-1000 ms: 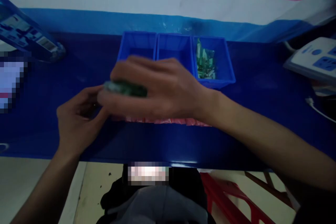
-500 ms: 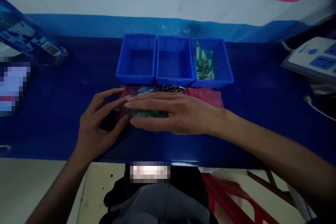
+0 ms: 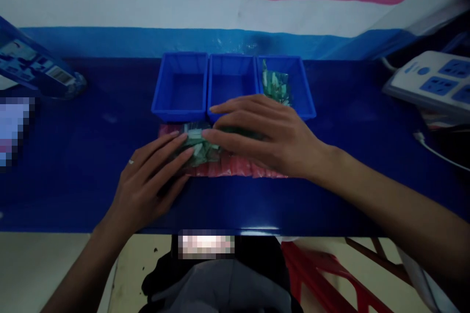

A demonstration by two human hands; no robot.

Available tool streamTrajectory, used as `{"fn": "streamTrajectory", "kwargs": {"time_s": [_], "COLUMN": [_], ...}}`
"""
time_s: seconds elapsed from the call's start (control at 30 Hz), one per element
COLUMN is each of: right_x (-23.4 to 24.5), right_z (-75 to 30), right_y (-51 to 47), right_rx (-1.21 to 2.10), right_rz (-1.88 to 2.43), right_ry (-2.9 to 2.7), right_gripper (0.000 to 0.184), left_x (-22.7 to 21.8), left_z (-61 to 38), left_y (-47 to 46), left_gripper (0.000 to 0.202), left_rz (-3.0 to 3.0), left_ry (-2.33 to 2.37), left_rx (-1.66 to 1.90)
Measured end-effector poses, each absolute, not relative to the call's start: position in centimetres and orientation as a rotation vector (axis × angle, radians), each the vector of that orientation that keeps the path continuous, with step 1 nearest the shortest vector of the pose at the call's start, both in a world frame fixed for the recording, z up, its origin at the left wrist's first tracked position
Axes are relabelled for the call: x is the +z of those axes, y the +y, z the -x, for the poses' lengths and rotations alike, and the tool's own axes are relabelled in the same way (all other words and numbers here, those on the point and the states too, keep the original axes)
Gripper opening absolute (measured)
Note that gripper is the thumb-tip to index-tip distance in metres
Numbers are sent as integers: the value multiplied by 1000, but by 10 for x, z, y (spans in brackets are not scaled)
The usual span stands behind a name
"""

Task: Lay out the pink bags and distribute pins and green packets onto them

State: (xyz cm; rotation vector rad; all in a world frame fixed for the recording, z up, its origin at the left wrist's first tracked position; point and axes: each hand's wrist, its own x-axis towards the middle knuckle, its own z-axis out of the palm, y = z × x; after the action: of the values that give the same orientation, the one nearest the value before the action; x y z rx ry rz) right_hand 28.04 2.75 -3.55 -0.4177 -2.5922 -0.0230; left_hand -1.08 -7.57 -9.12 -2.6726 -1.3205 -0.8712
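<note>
A clear plastic bag of green and whitish pieces (image 3: 201, 150) lies in front of the blue bins, on top of red plastic (image 3: 235, 166). My left hand (image 3: 150, 181) rests its outstretched fingers on the bag's left side. Stretched over the middle is my right hand (image 3: 268, 134), fingers apart, one fingertip at the bag's upper right edge. Something green shows under its fingers, but what it is remains hidden. A similar bag of green pieces (image 3: 275, 83) sits in the right blue bin (image 3: 308, 100).
The left blue bin (image 3: 179, 115) and the middle blue bin (image 3: 235, 58) stand side by side with the right one. A blue package with a barcode (image 3: 40, 66) leans at the left. A power strip (image 3: 433, 76) and white cable (image 3: 440, 151) lie at the right.
My right hand has moved right and up, uncovering the clear bag and the red plastic's front edge. My left hand's fingers have come over the bag. The view has shifted slightly.
</note>
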Motion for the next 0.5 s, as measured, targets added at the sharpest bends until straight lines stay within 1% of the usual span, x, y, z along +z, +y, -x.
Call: {"fn": "streamTrajectory", "kwargs": {"time_s": [0.1,0.2,0.27,0.37,0.47,0.5], "right_x": [-53,-53,-48,-43,-39,-37], "right_z": [-291,-308,-321,-338,-351,-354], "right_y": [27,17,10,0,-10,-12], "right_rx": [-238,-280,-202,-49,15,23], "right_rz": [257,334,413,507,559,565], "right_ry": [-2621,-2655,-2663,-2651,-2676,-2686], "right_gripper": [38,43,44,41,34,29], "left_x": [-92,-91,-90,-91,-92,-92], "left_z": [11,10,10,10,11,11], "left_y": [-76,-77,-78,-79,-79,-79], "left_gripper": [65,57,54,51,48,48], "left_rz": [2651,2579,2547,2566,2583,2581], "left_ry": [-1322,-1406,-1444,-1452,-1446,-1450], "left_rx": [-889,-1032,-1077,-1051,-997,-984]}}
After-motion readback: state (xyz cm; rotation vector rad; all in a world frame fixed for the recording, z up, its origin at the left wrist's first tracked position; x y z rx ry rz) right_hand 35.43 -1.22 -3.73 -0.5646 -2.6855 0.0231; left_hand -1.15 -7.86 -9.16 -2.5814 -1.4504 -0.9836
